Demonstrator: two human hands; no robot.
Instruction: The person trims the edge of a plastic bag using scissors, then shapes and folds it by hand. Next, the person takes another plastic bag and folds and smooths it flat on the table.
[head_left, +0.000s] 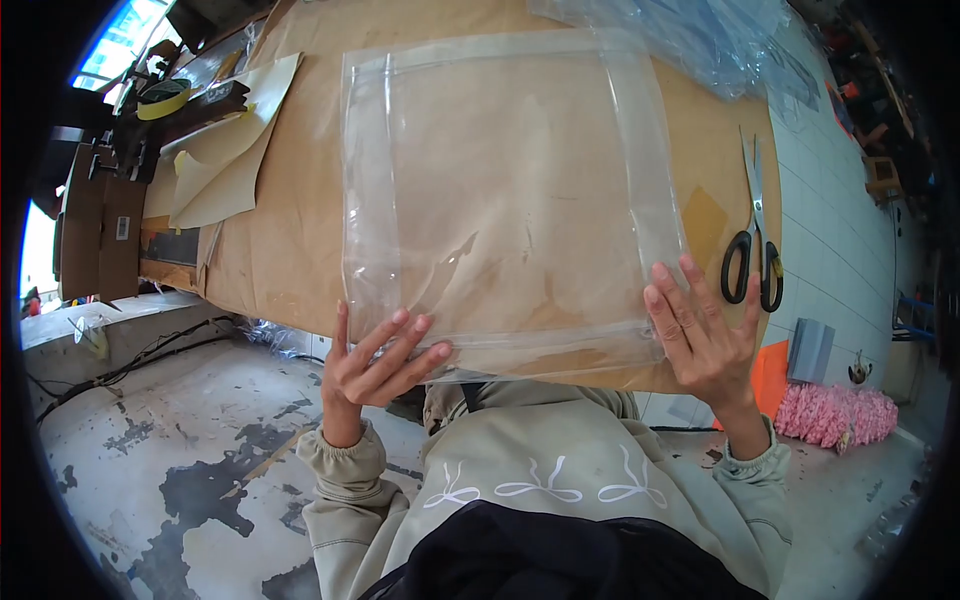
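A clear plastic sheet with folded, doubled borders lies spread flat on the brown paper-covered table. My left hand rests at its near left corner, fingers spread and the fingertips touching the plastic. At the near right corner is my right hand, its fingers stretched out over the sheet's edge. Neither hand grips anything. Just beyond my right hand, a pair of scissors with black handles lies on the table, blades pointing away from me.
Crumpled clear plastic lies at the table's far right. Cream paper and a tape dispenser with yellow tape are on the left, beside a cardboard box. A pink fluffy bundle sits on the floor at right.
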